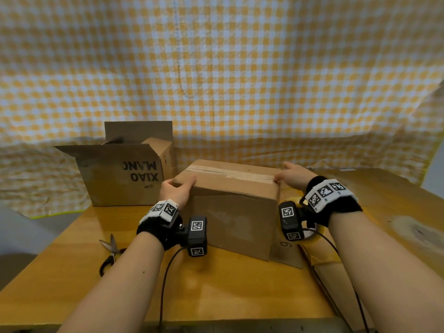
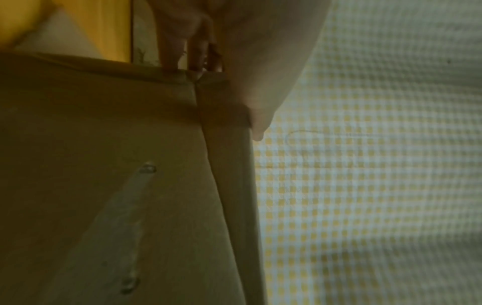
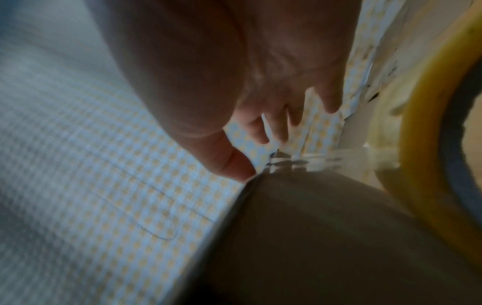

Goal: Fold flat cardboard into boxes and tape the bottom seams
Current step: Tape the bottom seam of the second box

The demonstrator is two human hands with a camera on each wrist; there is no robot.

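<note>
While the closed brown cardboard box (image 1: 230, 207) stands on the yellow wooden table (image 1: 216, 284), the left hand (image 1: 176, 192) grips its left top corner. The right hand (image 1: 292, 176), fingers spread loosely, touches the right end of the clear tape strip (image 1: 230, 173).

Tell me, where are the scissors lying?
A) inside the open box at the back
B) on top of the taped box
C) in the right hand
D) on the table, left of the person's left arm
D: the scissors lie on the table just left of the left forearm, away from the taped box, which both hands touch.
</note>
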